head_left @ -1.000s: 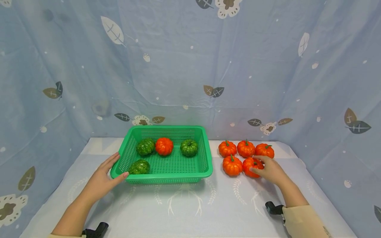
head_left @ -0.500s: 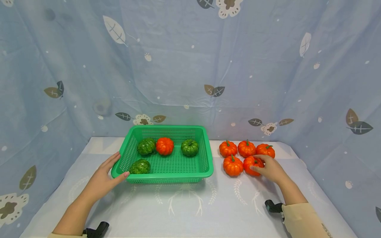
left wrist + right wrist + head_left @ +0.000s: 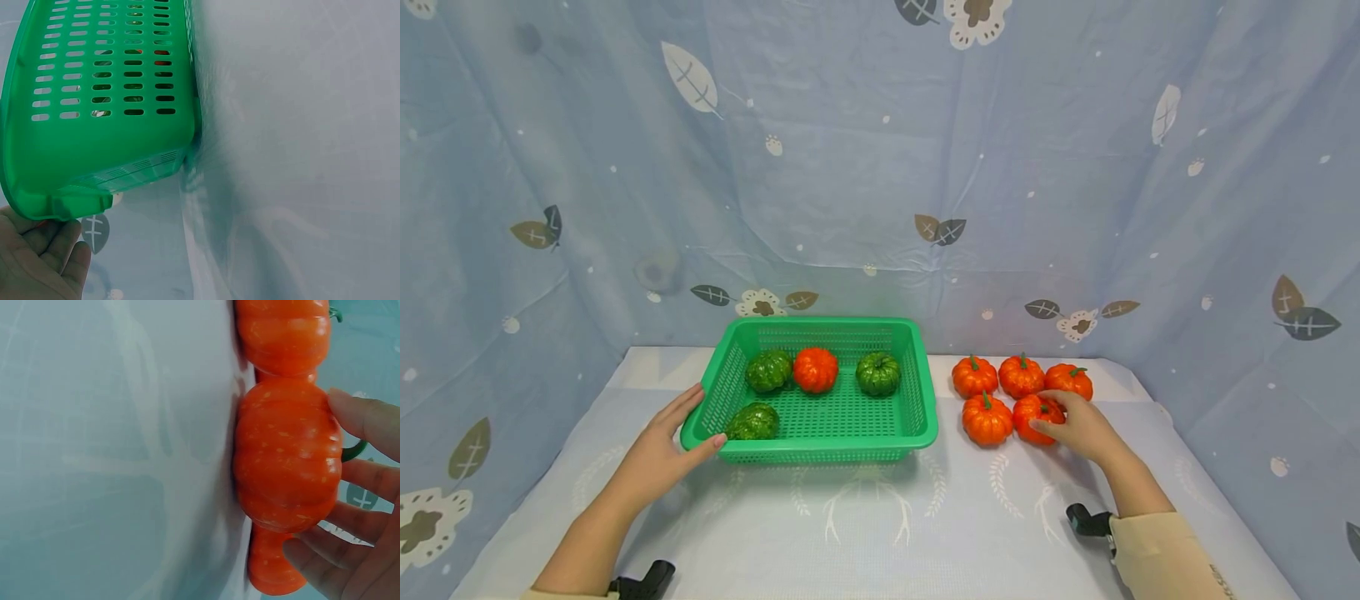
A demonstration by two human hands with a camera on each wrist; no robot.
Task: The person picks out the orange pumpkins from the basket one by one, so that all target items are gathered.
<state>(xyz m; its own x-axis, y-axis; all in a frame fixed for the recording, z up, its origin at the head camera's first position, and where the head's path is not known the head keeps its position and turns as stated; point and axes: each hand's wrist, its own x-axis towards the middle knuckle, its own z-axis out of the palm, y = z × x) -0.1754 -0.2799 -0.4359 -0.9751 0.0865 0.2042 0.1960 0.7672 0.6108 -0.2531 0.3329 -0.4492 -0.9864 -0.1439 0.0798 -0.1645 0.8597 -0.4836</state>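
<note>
A green plastic basket (image 3: 827,446) holds several dark green pumpkins (image 3: 877,373) and one red-orange pumpkin (image 3: 816,370). My left hand (image 3: 658,458) rests against its front left corner, fingers extended along the left rim and thumb on the front rim. In the left wrist view, my left fingertips (image 3: 65,240) touch the rim's edge. My right hand (image 3: 1082,427) holds a small orange pumpkin (image 3: 1033,419) standing on the table at the right. Seen from the right wrist, thumb and fingers lie round opposite sides of this pumpkin (image 3: 287,453), its green stem between them.
Several more orange pumpkins stand beside and behind the held one, such as the front left pumpkin (image 3: 987,418) and the back right pumpkin (image 3: 1069,381). A pale patterned cloth covers the table (image 3: 850,542). A blue printed curtain (image 3: 880,167) closes off the back and sides.
</note>
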